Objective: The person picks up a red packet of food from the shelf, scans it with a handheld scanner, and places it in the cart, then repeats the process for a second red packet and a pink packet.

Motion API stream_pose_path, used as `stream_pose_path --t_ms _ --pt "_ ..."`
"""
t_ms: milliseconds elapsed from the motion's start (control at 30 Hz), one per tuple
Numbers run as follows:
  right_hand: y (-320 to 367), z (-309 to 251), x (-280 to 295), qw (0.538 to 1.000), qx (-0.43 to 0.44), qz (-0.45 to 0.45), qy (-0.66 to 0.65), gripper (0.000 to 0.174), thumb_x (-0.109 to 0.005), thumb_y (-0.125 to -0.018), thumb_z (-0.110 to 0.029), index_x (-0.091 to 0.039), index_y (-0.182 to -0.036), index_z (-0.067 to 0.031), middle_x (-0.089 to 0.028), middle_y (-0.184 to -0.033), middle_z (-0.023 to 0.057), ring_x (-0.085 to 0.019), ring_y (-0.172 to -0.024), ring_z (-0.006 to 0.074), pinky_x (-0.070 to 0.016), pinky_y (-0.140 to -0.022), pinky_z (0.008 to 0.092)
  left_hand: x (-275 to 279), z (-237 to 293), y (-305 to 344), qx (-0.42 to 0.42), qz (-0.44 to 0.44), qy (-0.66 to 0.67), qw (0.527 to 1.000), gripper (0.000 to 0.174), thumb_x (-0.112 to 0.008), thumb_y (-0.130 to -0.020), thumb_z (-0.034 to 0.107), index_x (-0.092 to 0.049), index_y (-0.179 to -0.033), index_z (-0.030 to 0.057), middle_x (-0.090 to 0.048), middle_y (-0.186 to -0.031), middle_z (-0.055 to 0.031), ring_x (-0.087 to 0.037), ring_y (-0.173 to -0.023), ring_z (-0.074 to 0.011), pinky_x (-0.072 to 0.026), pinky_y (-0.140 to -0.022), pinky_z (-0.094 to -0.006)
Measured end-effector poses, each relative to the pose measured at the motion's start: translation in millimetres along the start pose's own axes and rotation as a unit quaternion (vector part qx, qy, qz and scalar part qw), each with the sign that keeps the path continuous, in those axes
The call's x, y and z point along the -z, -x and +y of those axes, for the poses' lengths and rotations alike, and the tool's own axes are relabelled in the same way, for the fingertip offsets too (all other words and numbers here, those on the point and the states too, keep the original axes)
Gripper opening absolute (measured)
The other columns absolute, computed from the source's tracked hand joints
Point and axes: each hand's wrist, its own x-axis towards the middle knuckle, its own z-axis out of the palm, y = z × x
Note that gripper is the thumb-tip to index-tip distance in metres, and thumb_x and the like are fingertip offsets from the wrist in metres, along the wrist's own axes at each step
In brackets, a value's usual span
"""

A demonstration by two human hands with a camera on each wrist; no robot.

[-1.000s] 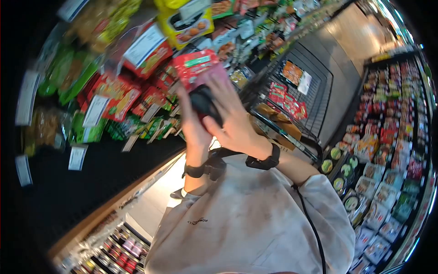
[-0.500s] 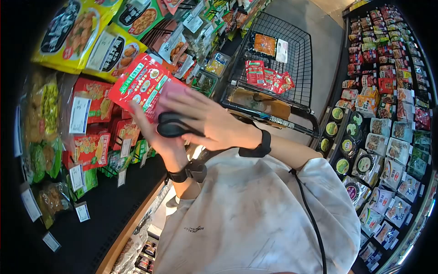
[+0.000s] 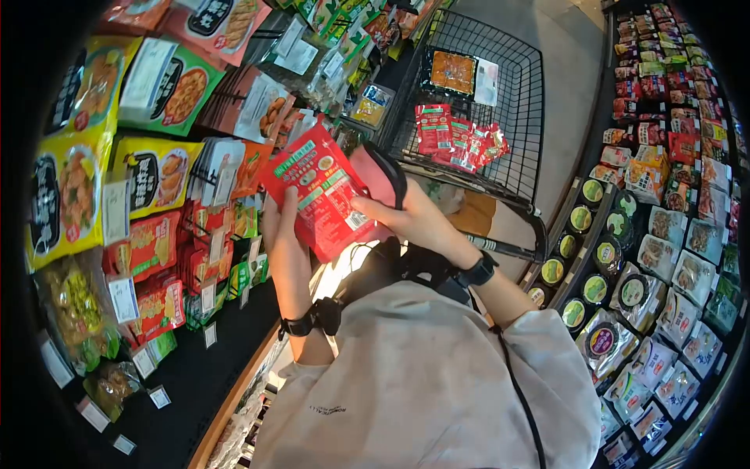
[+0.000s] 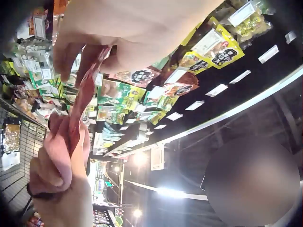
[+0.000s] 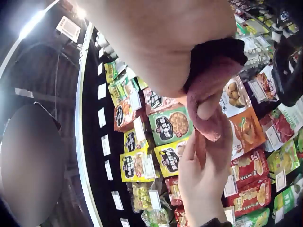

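Note:
A flat red food packet (image 3: 320,199) with green and white print is held upright in front of the chest. My left hand (image 3: 283,242) grips its left edge, thumb on the printed face. At the lower right, my right hand (image 3: 426,223) pinches the packet, its thumb lying over the print. That same hand also holds a soft pink item with a black edge (image 3: 380,178), partly behind the packet. In the right wrist view the pink item (image 5: 215,90) looks folded around the fingers. The left wrist view has the packet (image 4: 84,97) edge-on between both hands.
Hanging packets, yellow ones (image 3: 74,187) among them, fill the left shelf with price tags. Ahead stands a black wire cart (image 3: 539,102) holding a tray of orange food (image 3: 453,72) and several red packets (image 3: 433,129). Another stocked shelf (image 3: 648,258) runs along the right.
The packet has come right and nearer the body. The right hand has turned from lying flat over it to pinching its edge, and the pink item now shows at the packet's right.

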Motion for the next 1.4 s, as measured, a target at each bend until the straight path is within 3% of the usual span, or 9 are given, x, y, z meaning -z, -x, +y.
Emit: stream_pose_path --t_ms 167,333,367,467,900,1167,1300,1333,1400 --pt "-1 29 43 0.986 0.037 0.163 0.015 0.039 -0.072 -0.092 -0.022 -0.059 -0.121 0.0019 -0.065 -0.100 0.0024 -0.057 -0.091 0.0058 -0.0509 -0.080 0.0270 10 -18 -10 -0.006 -0.048 -0.038 0.998 0.047 -0.051 -0.102 0.018 -0.040 -0.142 -0.0039 -0.053 -0.135 -0.0182 -0.056 -0.123 -0.0253 -0.0413 -0.106 -0.0397" --pt "3 59 112 0.938 -0.036 0.344 0.004 0.038 -0.068 -0.093 -0.021 -0.059 -0.121 0.0030 -0.066 -0.107 0.0054 -0.062 -0.098 0.0126 -0.0503 -0.086 0.0300 40 -18 -15 -0.030 -0.028 -0.072 0.997 0.049 -0.046 -0.103 0.021 -0.038 -0.145 -0.0038 -0.050 -0.139 -0.0239 -0.050 -0.130 -0.0350 -0.0363 -0.113 -0.0444" --pt "10 61 128 0.943 -0.054 0.326 0.028 0.050 -0.067 -0.095 -0.024 -0.051 -0.134 0.0025 -0.063 -0.122 0.0092 -0.061 -0.107 0.0142 -0.0490 -0.092 0.0302 45 -19 -15 -0.033 -0.001 -0.065 0.997 0.045 -0.046 -0.103 0.019 -0.040 -0.143 -0.0013 -0.052 -0.136 -0.0248 -0.054 -0.126 -0.0339 -0.0408 -0.110 -0.0443" --pt "15 77 162 0.938 -0.044 0.345 0.005 0.048 -0.065 -0.096 -0.021 -0.050 -0.135 0.0018 -0.061 -0.124 0.0093 -0.061 -0.110 0.0166 -0.0483 -0.094 0.0307 63 -21 -16 -0.041 0.026 -0.051 0.997 0.046 -0.046 -0.103 0.021 -0.040 -0.143 -0.0022 -0.052 -0.136 -0.0252 -0.054 -0.126 -0.0354 -0.0402 -0.111 -0.0454" --pt "-8 101 144 0.942 -0.102 0.272 0.166 0.038 -0.062 -0.097 -0.026 -0.059 -0.120 0.0035 -0.068 -0.104 0.0135 -0.063 -0.097 0.0196 -0.0491 -0.087 0.0345 163 -63 -30 -0.039 0.236 0.097 0.966 0.053 -0.049 -0.102 0.020 -0.034 -0.144 -0.0081 -0.043 -0.142 -0.0243 -0.044 -0.133 -0.0361 -0.0384 -0.115 -0.0451" --pt "28 100 104 0.949 -0.070 0.090 0.295 0.040 -0.061 -0.097 -0.024 -0.055 -0.125 0.0035 -0.065 -0.105 0.0157 -0.059 -0.096 0.0201 -0.0481 -0.089 0.0353 199 -90 -49 -0.123 0.311 -0.033 0.942 0.027 -0.061 -0.094 0.012 -0.051 -0.111 -0.0068 -0.057 -0.117 -0.0156 -0.056 -0.114 -0.0222 -0.0473 -0.107 -0.0443" --pt "22 88 106 0.942 -0.033 0.129 0.309 0.036 -0.060 -0.096 -0.018 -0.055 -0.125 0.0032 -0.066 -0.102 0.0148 -0.061 -0.089 0.0203 -0.0501 -0.082 0.0341 203 -82 -52 -0.131 0.317 -0.034 0.939 0.023 -0.061 -0.094 0.012 -0.052 -0.106 -0.0055 -0.059 -0.112 -0.0141 -0.059 -0.109 -0.0209 -0.0500 -0.104 -0.0435" --pt "16 76 111 0.942 -0.062 0.147 0.295 0.032 -0.060 -0.094 -0.013 -0.054 -0.121 0.0024 -0.066 -0.095 0.0262 -0.064 -0.090 0.0431 -0.0501 -0.082 0.0433 205 -82 -51 -0.131 0.310 -0.029 0.941 0.023 -0.062 -0.094 0.011 -0.051 -0.106 -0.0050 -0.059 -0.112 -0.0139 -0.059 -0.109 -0.0208 -0.0504 -0.103 -0.0431" --pt "-6 72 130 0.912 -0.026 0.208 0.352 0.031 -0.058 -0.092 -0.011 -0.053 -0.120 0.0017 -0.066 -0.092 0.0272 -0.065 -0.088 0.0449 -0.0516 -0.078 0.0465 209 -80 -51 -0.132 0.296 -0.018 0.946 0.023 -0.063 -0.093 0.011 -0.050 -0.105 -0.0040 -0.060 -0.113 -0.0135 -0.059 -0.110 -0.0207 -0.0510 -0.103 -0.0423"
